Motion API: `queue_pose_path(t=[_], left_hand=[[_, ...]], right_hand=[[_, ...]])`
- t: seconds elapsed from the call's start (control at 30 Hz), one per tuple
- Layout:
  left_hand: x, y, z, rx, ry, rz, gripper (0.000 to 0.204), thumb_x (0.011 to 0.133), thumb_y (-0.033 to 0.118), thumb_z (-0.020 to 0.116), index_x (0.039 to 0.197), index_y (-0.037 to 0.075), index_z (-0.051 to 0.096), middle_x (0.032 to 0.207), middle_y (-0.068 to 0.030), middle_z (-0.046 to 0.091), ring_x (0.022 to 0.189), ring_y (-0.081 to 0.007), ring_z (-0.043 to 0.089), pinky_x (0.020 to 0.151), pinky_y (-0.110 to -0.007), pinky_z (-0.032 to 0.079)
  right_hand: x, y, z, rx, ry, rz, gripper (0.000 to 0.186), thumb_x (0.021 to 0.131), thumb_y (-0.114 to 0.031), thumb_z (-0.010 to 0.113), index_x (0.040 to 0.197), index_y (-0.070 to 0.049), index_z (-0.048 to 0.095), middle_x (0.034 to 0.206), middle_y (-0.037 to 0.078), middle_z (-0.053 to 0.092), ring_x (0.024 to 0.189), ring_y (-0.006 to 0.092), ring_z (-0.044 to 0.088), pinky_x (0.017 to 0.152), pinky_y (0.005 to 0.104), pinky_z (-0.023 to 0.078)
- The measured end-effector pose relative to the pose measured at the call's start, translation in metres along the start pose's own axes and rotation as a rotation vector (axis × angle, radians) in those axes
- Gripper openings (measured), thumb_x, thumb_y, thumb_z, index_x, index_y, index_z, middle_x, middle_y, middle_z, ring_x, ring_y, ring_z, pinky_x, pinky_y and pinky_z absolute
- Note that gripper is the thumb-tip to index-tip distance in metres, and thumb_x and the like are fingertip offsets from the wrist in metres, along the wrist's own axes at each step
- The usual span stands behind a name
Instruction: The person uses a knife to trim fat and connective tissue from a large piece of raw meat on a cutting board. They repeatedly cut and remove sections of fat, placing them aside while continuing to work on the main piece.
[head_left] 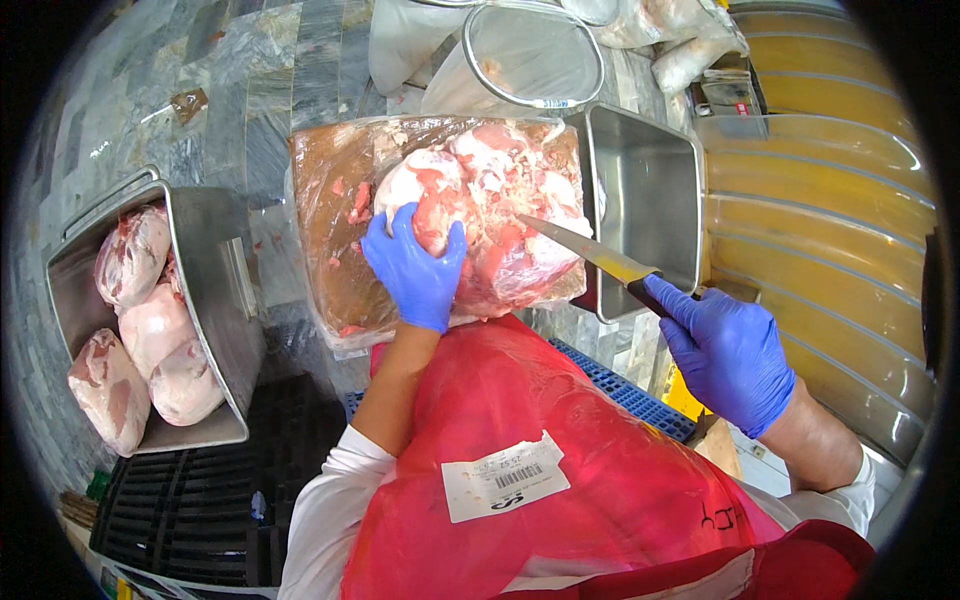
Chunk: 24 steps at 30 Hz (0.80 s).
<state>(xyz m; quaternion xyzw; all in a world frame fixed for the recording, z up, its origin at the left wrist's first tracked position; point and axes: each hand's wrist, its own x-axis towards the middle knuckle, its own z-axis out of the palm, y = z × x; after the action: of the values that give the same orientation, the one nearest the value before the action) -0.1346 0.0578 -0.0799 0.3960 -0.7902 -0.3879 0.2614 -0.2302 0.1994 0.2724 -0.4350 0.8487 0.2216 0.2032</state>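
A large piece of raw meat [510,270], pink with white fat, lies on a brown, plastic-covered cutting surface [325,215] in front of me. My left hand [415,270], in a blue glove, presses on the meat's left side with thumb and fingers spread. In my blue-gloved right hand [735,350] is a knife [595,252], its dark handle wrapped by my fingers. The blade points left across the meat, and its tip is at the middle of the cut flesh. Small meat scraps [360,203] lie left of the piece.
To the left, a metal tub [215,290] holds several big meat pieces [160,330]. Another metal tub [650,190] stands right of the cutting surface. Behind it are hoop-rimmed clear bags [535,55]. Yellowish strip curtains [810,200] hang at right; a black slatted pallet [190,500] lies lower left.
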Motion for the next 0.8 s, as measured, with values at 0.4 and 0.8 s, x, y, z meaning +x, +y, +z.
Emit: queue_pose_path(t=[0.4,0.8], left_hand=[[-0.01,0.017,-0.014,0.147,-0.307,0.205,0.083,0.076,0.044,0.083,0.151,0.024,0.054,0.162,-0.0191,0.034,0.152,-0.0514,0.024,0.114,-0.079,0.02],[-0.013,0.008,-0.019,0.134,-0.358,0.196,0.079,0.075,0.035,0.08,0.148,0.016,0.054,0.163,-0.0186,0.034,0.152,-0.049,0.026,0.109,-0.079,0.028]], right_hand=[[0.016,-0.028,-0.011,-0.278,-0.085,-0.091,0.049,0.091,-0.013,0.064,0.138,-0.005,0.064,0.077,0.016,0.065,0.067,0.0294,0.068,0.053,0.044,0.051],[0.043,-0.056,-0.01,-0.477,-0.236,-0.119,0.065,0.085,-0.011,0.064,0.149,-0.003,0.057,0.076,0.015,0.061,0.064,0.0257,0.065,0.049,0.0412,0.048]])
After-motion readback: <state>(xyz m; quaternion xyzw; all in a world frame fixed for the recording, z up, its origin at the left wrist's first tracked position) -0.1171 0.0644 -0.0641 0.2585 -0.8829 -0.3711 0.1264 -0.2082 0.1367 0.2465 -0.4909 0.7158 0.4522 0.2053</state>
